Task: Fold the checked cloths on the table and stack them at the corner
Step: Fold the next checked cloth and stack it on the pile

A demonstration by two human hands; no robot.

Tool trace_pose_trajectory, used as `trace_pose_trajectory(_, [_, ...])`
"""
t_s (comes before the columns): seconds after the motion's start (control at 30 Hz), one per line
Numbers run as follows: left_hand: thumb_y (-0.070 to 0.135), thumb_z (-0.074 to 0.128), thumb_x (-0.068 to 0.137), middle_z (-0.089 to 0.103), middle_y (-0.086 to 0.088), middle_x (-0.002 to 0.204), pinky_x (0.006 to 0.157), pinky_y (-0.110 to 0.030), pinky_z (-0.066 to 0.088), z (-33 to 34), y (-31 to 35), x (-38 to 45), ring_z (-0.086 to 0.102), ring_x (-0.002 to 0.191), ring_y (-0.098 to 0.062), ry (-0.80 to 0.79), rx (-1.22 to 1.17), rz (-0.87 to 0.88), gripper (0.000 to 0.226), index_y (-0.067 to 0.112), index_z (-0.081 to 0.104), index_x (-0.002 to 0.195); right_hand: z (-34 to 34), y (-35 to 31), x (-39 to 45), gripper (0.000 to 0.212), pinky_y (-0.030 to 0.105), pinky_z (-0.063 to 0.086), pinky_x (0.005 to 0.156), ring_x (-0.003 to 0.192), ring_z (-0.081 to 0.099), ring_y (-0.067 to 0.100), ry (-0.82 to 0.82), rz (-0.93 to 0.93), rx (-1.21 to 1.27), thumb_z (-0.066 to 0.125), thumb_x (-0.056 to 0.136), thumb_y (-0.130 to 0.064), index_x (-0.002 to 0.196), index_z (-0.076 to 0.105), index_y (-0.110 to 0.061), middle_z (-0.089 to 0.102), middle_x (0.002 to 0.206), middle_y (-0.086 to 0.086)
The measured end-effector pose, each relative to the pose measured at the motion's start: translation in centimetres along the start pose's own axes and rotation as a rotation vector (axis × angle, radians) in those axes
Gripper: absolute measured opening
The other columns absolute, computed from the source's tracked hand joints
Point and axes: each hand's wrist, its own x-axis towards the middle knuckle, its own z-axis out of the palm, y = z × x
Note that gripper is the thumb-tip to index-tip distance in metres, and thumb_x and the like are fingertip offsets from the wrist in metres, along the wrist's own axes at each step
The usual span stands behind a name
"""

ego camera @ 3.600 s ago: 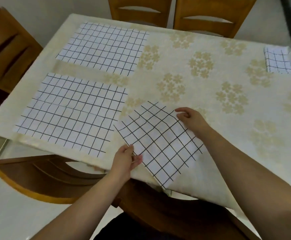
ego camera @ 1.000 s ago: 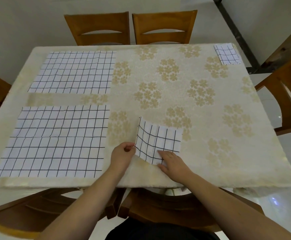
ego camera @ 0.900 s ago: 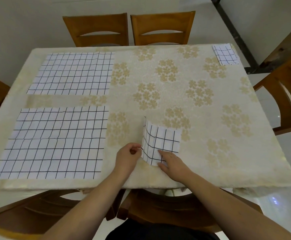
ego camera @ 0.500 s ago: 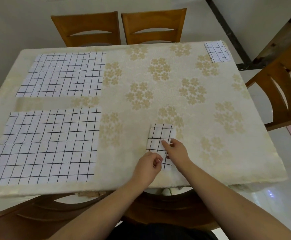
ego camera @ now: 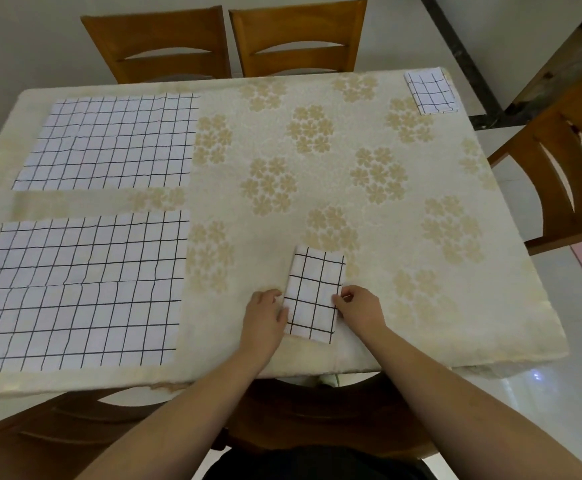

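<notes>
The table (ego camera: 317,98) carries two checked cloths lying flat well out to the left of the left hand (ego camera: 265,317) — a far cloth (ego camera: 109,140) and a near cloth (ego camera: 81,289). Far ahead of the right hand (ego camera: 359,310), at the corner, sits the stack (ego camera: 430,93). Between the two hands lies the folded cloth (ego camera: 314,296), each hand gripping one long edge with curled fingers. Folding looks finished; next, probably, a lift and a long reach to the stack.
</notes>
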Motion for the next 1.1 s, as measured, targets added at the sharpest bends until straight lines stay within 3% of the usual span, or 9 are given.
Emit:
trace_pose_trajectory(0.17, [0.022, 0.06, 0.092, 0.061, -0.007, 0.104, 0.079, -0.025, 0.042, 0.6, -0.2, 1.3, 0.059, 0.091, -0.02, -0.019, -0.018, -0.191, 0.031, 0.012, 0.057, 0.121, 0.0, 0.1, 0.3, 0.013, 0.019, 0.039, 0.052, 0.064, 0.058, 0.01, -0.004, -0.002, -0.046, 0.065, 0.089, -0.029, 0.091, 0.062, -0.016, 0.063, 0.067, -0.004])
trace_pose_trajectory(0.4, [0.03, 0.063, 0.089, 0.062, -0.007, 0.104, 0.081, -0.035, 0.051, 1.1, 0.0, 2.7, 0.062, 0.088, -0.022, -0.048, 0.032, -0.246, 0.018, 0.015, 0.066, 0.098, 0.0, 0.5, 0.5, 0.013, 0.023, 0.04, 0.051, 0.065, 0.06, 0.013, 0.016, 0.002, -0.048, 0.067, 0.087, -0.03, 0.089, 0.057, -0.021, 0.066, 0.073, 0.0])
trace_pose_trajectory(0.53, [0.031, 0.065, 0.088, 0.062, -0.008, 0.103, 0.079, -0.03, 0.05, 1.4, 0.1, 2.8, 0.062, 0.088, -0.022, -0.064, 0.014, -0.267, 0.018, 0.014, 0.066, 0.095, 0.0, 0.6, 0.6, 0.013, 0.024, 0.042, 0.052, 0.065, 0.06, 0.012, 0.036, 0.002, -0.05, 0.067, 0.087, -0.031, 0.086, 0.058, -0.021, 0.065, 0.072, -0.001])
trace_pose_trajectory(0.67, [0.029, 0.063, 0.091, 0.06, 0.001, 0.094, 0.074, -0.023, 0.04, 0.8, 1.0, 2.6, 0.058, 0.089, -0.018, -0.104, -0.077, -0.237, 0.022, 0.011, 0.058, 0.103, 0.0, 0.7, 0.9, 0.014, 0.026, 0.045, 0.055, 0.065, 0.06, 0.012, 0.035, 0.001, -0.047, 0.066, 0.088, -0.033, 0.087, 0.058, -0.021, 0.064, 0.071, -0.003])
trace_pose_trajectory(0.8, [0.023, 0.064, 0.09, 0.065, -0.001, 0.108, 0.077, -0.021, 0.04, 0.3, 1.3, 2.9, 0.056, 0.09, -0.011, -0.178, -0.147, -0.202, 0.032, 0.011, 0.054, 0.118, 0.0, 0.7, 1.1, 0.016, 0.029, 0.05, 0.06, 0.066, 0.061, 0.012, 0.024, 0.006, -0.058, 0.066, 0.087, -0.036, 0.088, 0.059, -0.021, 0.065, 0.073, -0.004])
trace_pose_trajectory(0.93, [0.022, 0.061, 0.092, 0.066, -0.005, 0.111, 0.075, -0.021, 0.04, -1.0, 0.7, 3.7, 0.058, 0.095, -0.015, -0.225, -0.097, -0.157, 0.025, 0.013, 0.061, 0.115, -0.6, 0.6, 1.1, 0.024, 0.028, 0.047, 0.057, 0.069, 0.059, 0.01, 0.087, 0.003, -0.058, 0.064, 0.088, -0.04, 0.1, 0.06, -0.019, 0.062, 0.079, -0.005])
trace_pose_trajectory(1.03, [0.023, 0.062, 0.092, 0.066, -0.002, 0.106, 0.071, -0.023, 0.042, -3.1, 0.2, 4.2, 0.06, 0.093, -0.017, -0.344, -0.087, -0.066, 0.018, 0.017, 0.063, 0.109, -1.3, 0.3, 1.6, 0.046, 0.031, 0.05, 0.078, 0.095, 0.058, 0.014, 0.184, -0.093, 0.003, 0.069, 0.083, -0.047, 0.117, 0.059, -0.019, 0.06, 0.11, -0.001])
trace_pose_trajectory(1.1, [0.021, 0.062, 0.092, 0.064, 0.003, 0.104, 0.071, -0.02, 0.042, -4.8, 0.1, 4.3, 0.059, 0.095, -0.014, -0.433, -0.121, -0.027, 0.017, 0.018, 0.064, 0.11, -2.1, -0.1, 1.9, 0.064, 0.032, 0.043, 0.097, 0.115, 0.049, 0.01, 0.147, -0.217, 0.045, 0.074, 0.077, -0.052, 0.129, 0.053, -0.021, 0.052, 0.127, -0.007])
